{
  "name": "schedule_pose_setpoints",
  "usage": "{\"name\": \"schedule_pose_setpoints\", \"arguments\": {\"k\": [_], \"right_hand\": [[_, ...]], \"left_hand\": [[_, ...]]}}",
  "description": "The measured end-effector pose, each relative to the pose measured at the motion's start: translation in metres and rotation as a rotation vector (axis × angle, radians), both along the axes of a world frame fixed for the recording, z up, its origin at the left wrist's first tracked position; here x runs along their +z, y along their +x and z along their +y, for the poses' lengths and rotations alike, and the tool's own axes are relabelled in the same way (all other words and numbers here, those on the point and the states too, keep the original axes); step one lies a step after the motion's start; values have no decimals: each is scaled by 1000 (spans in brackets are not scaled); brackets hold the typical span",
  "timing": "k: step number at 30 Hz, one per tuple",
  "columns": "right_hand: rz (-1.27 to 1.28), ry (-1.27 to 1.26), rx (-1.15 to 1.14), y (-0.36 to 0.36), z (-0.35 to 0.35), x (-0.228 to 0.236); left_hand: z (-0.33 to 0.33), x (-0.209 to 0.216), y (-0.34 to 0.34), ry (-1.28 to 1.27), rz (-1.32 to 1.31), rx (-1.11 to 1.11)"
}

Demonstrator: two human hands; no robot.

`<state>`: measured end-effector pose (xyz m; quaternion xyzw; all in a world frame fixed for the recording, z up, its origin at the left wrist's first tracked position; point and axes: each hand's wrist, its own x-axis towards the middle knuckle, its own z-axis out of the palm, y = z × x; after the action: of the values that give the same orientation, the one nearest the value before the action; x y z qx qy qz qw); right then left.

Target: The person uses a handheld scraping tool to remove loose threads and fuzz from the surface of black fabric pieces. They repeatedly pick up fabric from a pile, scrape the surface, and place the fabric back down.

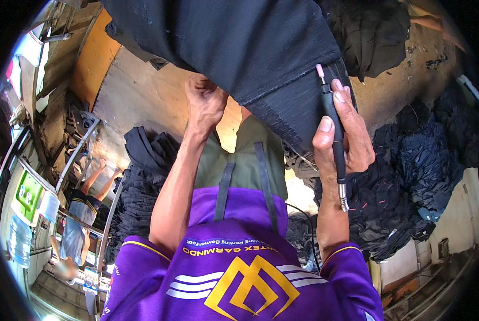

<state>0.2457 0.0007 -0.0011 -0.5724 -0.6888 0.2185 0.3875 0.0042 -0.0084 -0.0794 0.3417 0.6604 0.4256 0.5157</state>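
Purple shirt [202, 265], worn by me, lies closest. Beyond it my right fingers [350, 115] are clamped round the rotary tool [331, 109], its black body running between them and the thumb. Its long axis points away from me, leaning slightly left, pink tip [319, 70] over the black cloth [255, 48]; whether they touch, I can't tell. My left hand [204, 99] curls at the cloth's edge, its grip unclear. The cloth's far end is cut off.

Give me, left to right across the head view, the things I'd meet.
Green tray, another person, black cloth pile, left hand, right hand holding a black pen-shaped tool, dark heap of cloth.
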Motion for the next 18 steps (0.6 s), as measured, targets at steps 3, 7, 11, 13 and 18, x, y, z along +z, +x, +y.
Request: {"name": "schedule_pose_setpoints", "arguments": {"k": [3,7,11,13,18], "right_hand": [[-32,-94,-146,-1,3,16],[522,-52,-564,6,13,32],[734,-31,-537,31,10,75],[654,82,-406,28,18,94],[302,9,-543,-37,52,94]], "left_hand": [[0,-8,-3,-49,-64,5],[-2,14,-27,-122,55,-205],[30,103,-83,-122,-4,-193],[77,150,-109,59,186,35],[228,155,-130,267,910,-293]]}}
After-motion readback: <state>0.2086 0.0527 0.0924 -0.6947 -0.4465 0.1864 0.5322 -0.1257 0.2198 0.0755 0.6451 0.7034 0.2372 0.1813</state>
